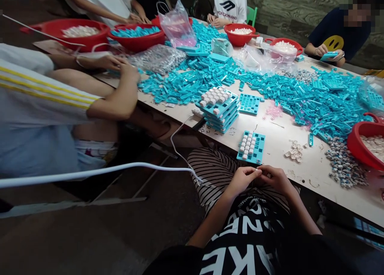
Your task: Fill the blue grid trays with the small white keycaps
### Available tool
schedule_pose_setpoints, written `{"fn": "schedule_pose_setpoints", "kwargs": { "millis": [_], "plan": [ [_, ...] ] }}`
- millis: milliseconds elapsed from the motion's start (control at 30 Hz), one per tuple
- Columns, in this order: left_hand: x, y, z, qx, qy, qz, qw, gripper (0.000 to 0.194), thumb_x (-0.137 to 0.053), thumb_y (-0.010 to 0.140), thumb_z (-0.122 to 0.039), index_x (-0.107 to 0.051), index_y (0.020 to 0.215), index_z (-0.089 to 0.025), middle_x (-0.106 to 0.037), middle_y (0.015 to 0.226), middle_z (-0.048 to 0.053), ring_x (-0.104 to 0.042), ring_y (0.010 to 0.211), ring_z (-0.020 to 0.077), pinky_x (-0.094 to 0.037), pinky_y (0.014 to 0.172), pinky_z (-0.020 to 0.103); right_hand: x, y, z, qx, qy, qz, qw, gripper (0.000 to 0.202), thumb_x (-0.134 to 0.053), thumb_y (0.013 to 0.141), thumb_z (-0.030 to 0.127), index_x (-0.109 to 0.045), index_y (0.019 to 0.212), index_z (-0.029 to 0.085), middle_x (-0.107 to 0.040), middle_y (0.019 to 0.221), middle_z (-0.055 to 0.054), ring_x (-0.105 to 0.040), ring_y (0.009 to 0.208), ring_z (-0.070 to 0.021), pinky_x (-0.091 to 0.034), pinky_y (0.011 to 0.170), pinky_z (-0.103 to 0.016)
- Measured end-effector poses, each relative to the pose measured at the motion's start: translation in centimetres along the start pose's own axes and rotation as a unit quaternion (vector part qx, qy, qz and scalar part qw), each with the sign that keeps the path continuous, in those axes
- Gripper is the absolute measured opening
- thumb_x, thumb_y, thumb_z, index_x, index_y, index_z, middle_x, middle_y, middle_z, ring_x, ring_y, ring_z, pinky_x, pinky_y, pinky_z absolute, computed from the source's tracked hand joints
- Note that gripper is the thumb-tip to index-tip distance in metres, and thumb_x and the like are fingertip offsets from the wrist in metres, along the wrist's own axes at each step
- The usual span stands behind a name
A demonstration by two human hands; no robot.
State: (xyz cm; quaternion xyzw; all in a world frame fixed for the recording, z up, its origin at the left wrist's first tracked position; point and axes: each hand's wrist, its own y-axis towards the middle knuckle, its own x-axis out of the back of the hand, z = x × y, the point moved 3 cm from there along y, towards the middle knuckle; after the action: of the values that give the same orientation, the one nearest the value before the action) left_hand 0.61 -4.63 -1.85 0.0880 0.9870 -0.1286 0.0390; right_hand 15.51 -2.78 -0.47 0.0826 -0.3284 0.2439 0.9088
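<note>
Just off the table's front edge, my left hand (244,179) and my right hand (276,178) meet at the fingertips. Both are closed in a pinch, and a tiny pale piece may be between them, too small to name. Right above them a blue board (259,149) lies at the edge, with white keycaps (248,145) on its left part. Behind and to the left stands a stack of blue boards (223,117) with white caps on top. An empty blue grid board (249,103) lies beside the stack. Clear caps (295,151) sit to the right.
Blue pieces (324,103) are heaped across the table (279,135). Small switches (345,163) and a red basket (360,145) are at the right. Other people work around the table, one close on the left (45,99). A white cable (120,169) crosses the left side.
</note>
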Motion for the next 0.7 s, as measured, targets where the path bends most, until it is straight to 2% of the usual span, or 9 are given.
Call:
{"fn": "schedule_pose_setpoints", "kwargs": {
  "millis": [100,200,300,467,700],
  "plan": [
    [0.1,0.1,0.2,0.009,-0.018,0.005,1.000,0.037,-0.060,0.071,-0.050,-0.067,0.071,-0.013,-0.059,0.062,0.000,-0.049,0.058,0.0101,-0.039,0.055,0.021,0.2,0.3,-0.1,0.002,0.008,-0.008,1.000,0.031,-0.052,0.083,0.041,-0.066,0.101,0.020,-0.067,0.076,-0.001,-0.059,0.065,-0.0127,-0.047,0.065,-0.023],
    [0.1,0.6,1.4,0.077,-0.060,0.019,0.995,0.046,-0.053,0.074,-0.058,-0.064,0.073,-0.013,-0.041,0.048,-0.006,-0.030,0.041,0.0041,-0.021,0.041,0.019,0.7,1.0,-0.5,-0.026,0.006,-0.080,0.996,0.036,-0.054,0.081,0.046,-0.067,0.101,0.019,-0.063,0.068,0.000,-0.054,0.058,-0.0117,-0.044,0.059,-0.023],
    [-0.1,1.5,2.8,0.137,-0.107,0.031,0.984,0.054,-0.045,0.074,-0.065,-0.060,0.068,-0.013,-0.029,0.044,-0.008,-0.018,0.036,0.0025,-0.010,0.039,0.020,0.9,1.8,-1.1,-0.049,0.003,-0.128,0.991,0.039,-0.056,0.079,0.048,-0.067,0.101,0.017,-0.059,0.061,0.001,-0.049,0.053,-0.0106,-0.040,0.054,-0.022],
    [-1.0,3.1,4.2,0.152,-0.170,0.025,0.973,0.059,-0.044,0.072,-0.069,-0.061,0.070,-0.012,-0.037,0.045,-0.006,-0.024,0.036,0.0032,-0.010,0.037,0.020,0.4,2.4,-1.9,-0.059,-0.013,-0.124,0.990,0.041,-0.056,0.079,0.048,-0.068,0.101,0.016,-0.058,0.060,0.001,-0.049,0.053,-0.0105,-0.040,0.056,-0.022],
    [-1.6,4.1,5.0,0.141,-0.179,-0.056,0.972,0.051,-0.061,0.065,-0.061,-0.063,0.078,-0.011,-0.045,0.053,-0.004,-0.035,0.045,0.0047,-0.020,0.042,0.018,0.1,2.2,-1.8,-0.064,-0.054,-0.108,0.991,0.035,-0.054,0.082,0.045,-0.067,0.099,0.019,-0.055,0.056,0.003,-0.048,0.050,-0.0093,-0.036,0.053,-0.020]
  ]
}}
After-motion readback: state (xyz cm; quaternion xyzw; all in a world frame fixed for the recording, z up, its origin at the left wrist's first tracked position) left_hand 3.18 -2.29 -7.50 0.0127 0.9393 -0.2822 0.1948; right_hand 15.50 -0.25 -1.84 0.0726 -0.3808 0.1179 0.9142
